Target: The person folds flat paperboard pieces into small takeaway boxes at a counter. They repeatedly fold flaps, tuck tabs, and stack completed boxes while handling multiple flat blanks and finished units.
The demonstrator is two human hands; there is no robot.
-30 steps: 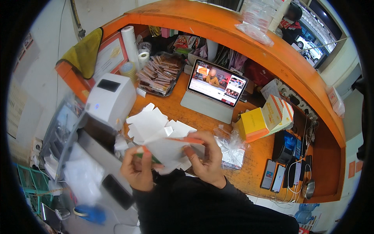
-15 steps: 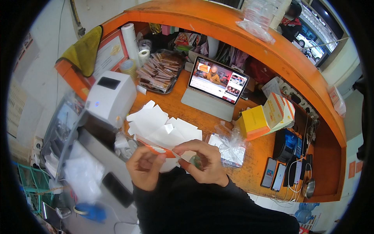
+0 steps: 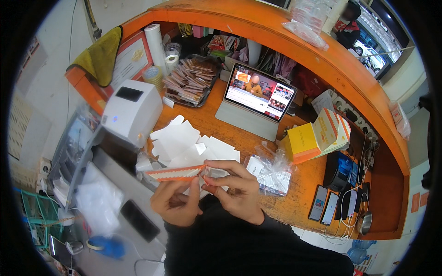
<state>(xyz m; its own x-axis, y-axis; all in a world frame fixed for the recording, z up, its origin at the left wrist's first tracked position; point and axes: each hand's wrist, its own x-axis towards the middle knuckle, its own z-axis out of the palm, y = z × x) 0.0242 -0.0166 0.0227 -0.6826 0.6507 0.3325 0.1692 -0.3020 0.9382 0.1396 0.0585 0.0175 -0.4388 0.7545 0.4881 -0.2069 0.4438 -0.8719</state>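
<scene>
My left hand (image 3: 177, 202) is closed on a paper box (image 3: 177, 173) with an orange-and-cream striped side, held up near my body. At its right end my right hand (image 3: 238, 191) pinches the box's edge between thumb and fingers. Just beyond the hands, several white cut-out box blanks (image 3: 177, 138) lie loosely on the orange wooden desk (image 3: 202, 112). To the right of the blanks sits a clear plastic bag (image 3: 271, 172) with a printed packet inside.
A tablet (image 3: 260, 94) stands at the back beside a tray of small sachets (image 3: 191, 80). Left is a white label printer (image 3: 131, 112); right, a yellow-and-orange carton (image 3: 301, 142) and phones (image 3: 317, 204). A dark phone (image 3: 139, 221) lies on the grey surface at left.
The box has come up and tilted, so its striped side now shows at greater length. Both hands have shifted slightly, the right one still at the box's right end.
</scene>
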